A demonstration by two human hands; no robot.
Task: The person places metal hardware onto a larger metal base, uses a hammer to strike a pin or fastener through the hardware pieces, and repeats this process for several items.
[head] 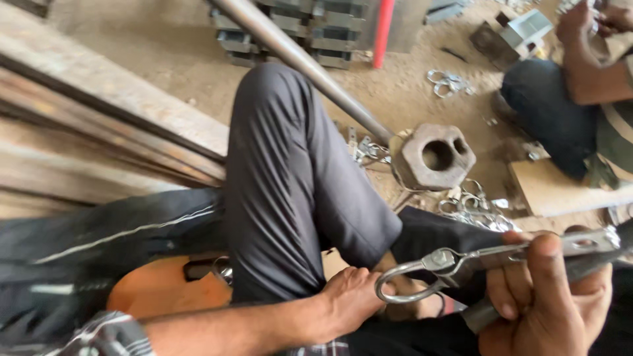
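My right hand (550,303) grips a grey metal turnbuckle (527,254) with a hook end (405,280) pointing left. My left hand (349,300) reaches across under my bent knee (290,184), and its fingers touch the curved hook. Both hands sit low in the head view, above my crossed legs in dark grey trousers.
A heavy metal block with two holes (435,155) sits on the sandy floor, with a long steel pipe (303,62) running to it. Loose metal hooks (475,207) lie nearby. Rusty steel bars (99,125) lie at left. Another person (573,99) squats at upper right.
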